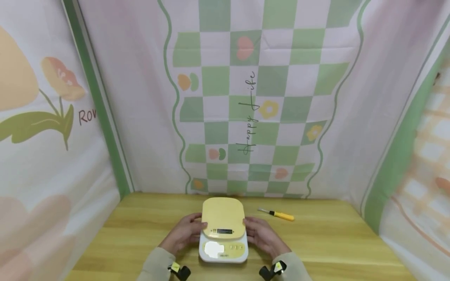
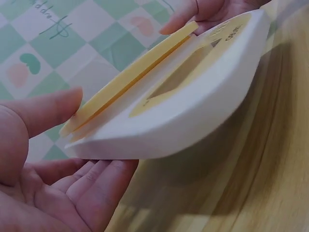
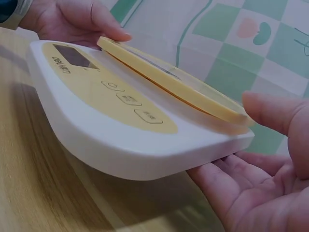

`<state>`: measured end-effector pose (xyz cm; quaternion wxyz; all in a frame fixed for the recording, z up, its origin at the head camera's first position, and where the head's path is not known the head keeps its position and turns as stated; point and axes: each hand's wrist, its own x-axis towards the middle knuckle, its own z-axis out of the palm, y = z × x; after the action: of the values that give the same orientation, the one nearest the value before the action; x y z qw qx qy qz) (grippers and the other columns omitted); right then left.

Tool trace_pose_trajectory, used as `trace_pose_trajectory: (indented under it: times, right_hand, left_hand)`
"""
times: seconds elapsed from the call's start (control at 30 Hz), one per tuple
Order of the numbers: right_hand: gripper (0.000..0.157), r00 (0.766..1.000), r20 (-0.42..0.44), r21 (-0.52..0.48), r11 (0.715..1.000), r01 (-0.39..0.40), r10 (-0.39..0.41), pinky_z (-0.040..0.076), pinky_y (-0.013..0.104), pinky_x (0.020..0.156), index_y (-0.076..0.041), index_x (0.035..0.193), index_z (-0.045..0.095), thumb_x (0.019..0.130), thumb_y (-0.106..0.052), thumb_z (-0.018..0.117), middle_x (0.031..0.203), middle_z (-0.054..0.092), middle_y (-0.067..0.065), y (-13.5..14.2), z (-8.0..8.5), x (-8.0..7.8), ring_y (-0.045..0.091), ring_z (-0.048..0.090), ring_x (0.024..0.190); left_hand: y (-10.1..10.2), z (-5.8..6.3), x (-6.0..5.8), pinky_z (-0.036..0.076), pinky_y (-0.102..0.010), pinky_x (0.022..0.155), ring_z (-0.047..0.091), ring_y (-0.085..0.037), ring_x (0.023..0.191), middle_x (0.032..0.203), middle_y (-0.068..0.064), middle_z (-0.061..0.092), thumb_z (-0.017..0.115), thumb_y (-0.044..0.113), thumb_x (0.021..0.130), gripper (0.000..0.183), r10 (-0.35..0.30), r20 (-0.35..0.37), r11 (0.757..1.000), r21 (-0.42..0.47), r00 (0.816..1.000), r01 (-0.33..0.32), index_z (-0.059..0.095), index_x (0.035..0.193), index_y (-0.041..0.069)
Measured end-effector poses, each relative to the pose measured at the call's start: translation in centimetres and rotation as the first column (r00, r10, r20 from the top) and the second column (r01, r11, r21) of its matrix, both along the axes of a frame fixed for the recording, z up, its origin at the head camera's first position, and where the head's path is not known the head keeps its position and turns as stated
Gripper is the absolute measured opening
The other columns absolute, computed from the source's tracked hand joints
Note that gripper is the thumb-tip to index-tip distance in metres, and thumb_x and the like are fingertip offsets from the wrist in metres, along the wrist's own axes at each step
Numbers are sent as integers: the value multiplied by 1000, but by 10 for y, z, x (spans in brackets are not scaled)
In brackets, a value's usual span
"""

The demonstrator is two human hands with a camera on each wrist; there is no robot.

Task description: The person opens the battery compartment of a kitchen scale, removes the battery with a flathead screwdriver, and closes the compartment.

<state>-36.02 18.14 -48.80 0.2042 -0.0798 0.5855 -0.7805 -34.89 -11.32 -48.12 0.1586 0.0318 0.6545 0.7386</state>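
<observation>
Between my two hands is a kitchen scale with a white body and a yellow weighing plate. My left hand grips its left side, thumb at the plate's edge and fingers under the body. On the opposite side my right hand holds it the same way. Both wrist views show the scale raised off the tabletop, with a shadow beneath it. Three buttons and a dark display show on its front panel in the right wrist view. A screwdriver with a yellow handle lies behind my right hand, touched by neither hand.
The wooden table stretches out on both sides of the scale. Behind it hangs a green-and-white checked cloth. Printed cloth walls stand at the left and right.
</observation>
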Motion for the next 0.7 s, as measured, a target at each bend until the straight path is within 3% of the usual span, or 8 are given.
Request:
trace_pose_trajectory:
  times: [0.2,0.43,0.7]
  right_hand:
    - [75,1000,-19,19,1000,6,-6,51,44,93,18,144,15,99,-23,58,127,57,27,1,0,0,31,61,110]
    - [75,999,-43,54,998,-10,12,52,47,90,17,145,18,98,-23,60,128,55,28,0,2,-1,36,61,108]
    - [78,999,-9,25,999,-46,46,53,51,87,6,152,11,97,-19,61,122,61,25,2,5,3,36,63,106]
  left_hand:
    - [-2,1,2,55,-46,83,65,-31,97,114,-20,61,68,15,91,74,-28,-22,999,21,999,29,26,148,-8]
    - [-3,0,1,56,-46,82,65,-29,94,114,-21,59,69,17,91,72,-6,-20,1000,12,1000,6,31,146,-7]
    - [-5,5,2,56,-46,81,67,-34,94,107,-20,66,68,16,91,70,-9,-55,1000,2,998,9,31,148,-3]
